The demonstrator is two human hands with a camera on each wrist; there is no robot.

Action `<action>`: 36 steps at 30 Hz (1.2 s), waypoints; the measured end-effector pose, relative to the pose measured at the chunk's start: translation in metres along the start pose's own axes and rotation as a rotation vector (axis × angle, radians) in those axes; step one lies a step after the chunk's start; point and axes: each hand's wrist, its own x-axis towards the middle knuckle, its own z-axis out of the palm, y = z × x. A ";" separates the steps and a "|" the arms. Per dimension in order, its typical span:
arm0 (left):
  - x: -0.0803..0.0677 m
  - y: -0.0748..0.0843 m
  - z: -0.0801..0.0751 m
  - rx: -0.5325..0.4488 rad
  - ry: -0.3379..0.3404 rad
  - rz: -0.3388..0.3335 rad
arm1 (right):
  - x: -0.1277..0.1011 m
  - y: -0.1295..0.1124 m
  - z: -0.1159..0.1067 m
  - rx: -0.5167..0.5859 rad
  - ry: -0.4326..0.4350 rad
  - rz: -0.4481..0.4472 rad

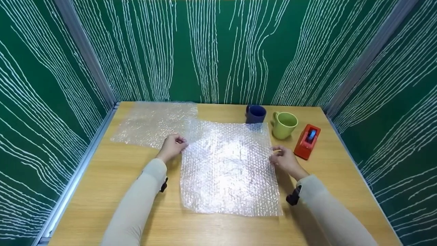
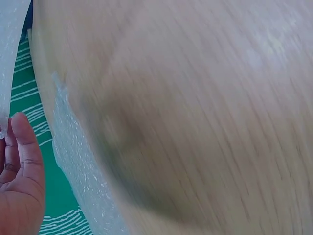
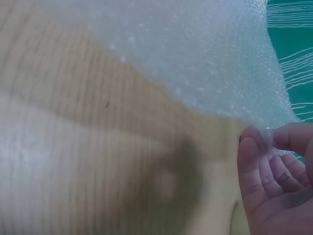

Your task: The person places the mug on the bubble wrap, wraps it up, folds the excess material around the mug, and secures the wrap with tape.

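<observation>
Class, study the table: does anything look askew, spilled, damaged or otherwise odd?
Nothing is spilled or broken. The only oddity: the front bubble wrap sheet, pinched by the left hand and right hand, overlaps the second sheet behind it.

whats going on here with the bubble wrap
A person holds a sheet of bubble wrap by its two side edges over a wooden table, left hand on the left edge, right hand on the right. A second sheet lies behind it. A blue mug, green mug and red tape dispenser stand at the right.
</observation>
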 end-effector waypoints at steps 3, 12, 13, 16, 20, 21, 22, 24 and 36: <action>-0.001 -0.002 0.004 0.011 -0.002 -0.003 | 0.000 0.004 -0.001 0.013 0.003 -0.001; -0.003 -0.006 0.015 0.066 -0.027 -0.035 | 0.000 0.015 -0.002 0.026 0.038 0.028; -0.003 -0.005 0.017 0.075 -0.029 -0.043 | 0.000 0.016 -0.002 0.026 0.040 0.029; -0.002 -0.005 0.020 0.096 -0.031 -0.062 | 0.001 0.018 -0.003 0.033 0.028 0.018; -0.001 -0.003 0.022 0.127 -0.030 -0.069 | 0.001 0.018 -0.005 0.027 0.015 0.034; -0.001 -0.003 0.022 0.134 -0.031 -0.070 | 0.001 0.018 -0.006 0.014 0.009 0.041; -0.001 -0.002 0.021 0.148 -0.029 -0.067 | 0.002 0.017 -0.007 0.004 0.008 0.048; -0.002 -0.001 0.019 0.170 -0.029 -0.068 | 0.003 0.014 -0.009 -0.016 0.013 0.061; 0.001 0.029 0.005 0.260 -0.040 -0.042 | 0.007 -0.020 -0.016 -0.069 0.043 -0.031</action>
